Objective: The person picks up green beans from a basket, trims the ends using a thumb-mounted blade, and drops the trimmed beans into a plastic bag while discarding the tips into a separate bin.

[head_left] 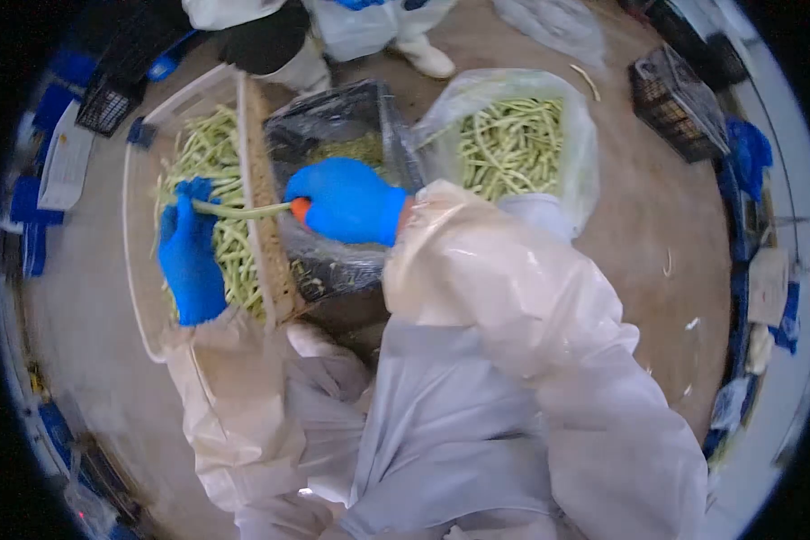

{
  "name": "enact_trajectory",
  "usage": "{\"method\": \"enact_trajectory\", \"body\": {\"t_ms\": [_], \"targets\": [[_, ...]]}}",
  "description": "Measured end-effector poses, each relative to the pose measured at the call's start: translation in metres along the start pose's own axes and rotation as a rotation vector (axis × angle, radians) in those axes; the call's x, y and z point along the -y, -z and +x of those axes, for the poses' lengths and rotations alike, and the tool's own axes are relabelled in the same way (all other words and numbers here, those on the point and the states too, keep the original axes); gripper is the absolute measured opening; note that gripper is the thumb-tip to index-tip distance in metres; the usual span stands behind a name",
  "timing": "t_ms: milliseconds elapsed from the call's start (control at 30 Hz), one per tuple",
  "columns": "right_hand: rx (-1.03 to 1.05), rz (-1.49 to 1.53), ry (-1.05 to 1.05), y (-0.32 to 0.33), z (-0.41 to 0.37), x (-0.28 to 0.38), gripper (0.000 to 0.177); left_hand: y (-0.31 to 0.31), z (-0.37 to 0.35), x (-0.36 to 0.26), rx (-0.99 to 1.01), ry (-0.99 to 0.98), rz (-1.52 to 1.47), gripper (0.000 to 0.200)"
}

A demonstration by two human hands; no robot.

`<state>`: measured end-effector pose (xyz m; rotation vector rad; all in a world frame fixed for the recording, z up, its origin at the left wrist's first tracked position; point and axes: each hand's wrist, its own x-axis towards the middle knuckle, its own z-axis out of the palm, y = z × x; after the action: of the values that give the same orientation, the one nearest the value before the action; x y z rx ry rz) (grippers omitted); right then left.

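Note:
In my left hand (191, 256), blue-gloved and closed, is one end of a long pale green stalk (243, 212). The stalk stretches level to the right and its far end meets my right hand (346, 200). That hand, also in a blue glove, is wrapped round a small tool with an orange handle (300, 212); its working part is hidden. Below my left hand, a clear plastic bin (138, 261) holds many similar stalks. Under my right hand stands a black crate lined with clear plastic (391, 117), with green trimmings inside.
A clear plastic bag (582, 153) full of green stalks stands beyond my right forearm. A dark crate (679, 103) sits at the right. Another person's white boot (426, 57) is at the top. A stray stalk (586, 82) and scraps lie on the brown floor.

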<state>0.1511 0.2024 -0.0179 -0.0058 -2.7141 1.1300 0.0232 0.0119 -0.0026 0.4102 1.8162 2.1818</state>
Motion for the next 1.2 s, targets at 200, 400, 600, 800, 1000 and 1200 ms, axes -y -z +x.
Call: {"method": "enact_trajectory", "body": {"t_ms": [200,400,600,800,1000,1200], "targets": [[-0.062,-0.228,0.042,0.004,0.0,-0.002,0.009,-0.052,-0.025,-0.019,0.024,-0.783,1.011,0.055],[-0.176,-0.143,0.17,-0.001,-0.006,0.004,0.01,-0.041,-0.031,0.022,0.331,-0.217,0.831,0.019],[-0.258,0.796,-0.126,0.008,0.007,0.015,0.016,-0.052,-0.032,-0.006,0.127,-0.034,0.427,0.02],[-0.54,0.148,0.058,-0.005,0.014,-0.011,0.017,0.024,0.009,-0.03,-0.118,-0.301,0.198,0.027],[-0.41,-0.412,0.077,0.001,0.009,0.016,0.012,0.055,0.022,-0.032,-0.244,-0.32,0.406,0.04],[-0.723,0.03,0.092,0.088,-0.012,0.037,0.016,0.015,0.014,-0.023,-0.164,-0.252,0.46,0.034]]}}
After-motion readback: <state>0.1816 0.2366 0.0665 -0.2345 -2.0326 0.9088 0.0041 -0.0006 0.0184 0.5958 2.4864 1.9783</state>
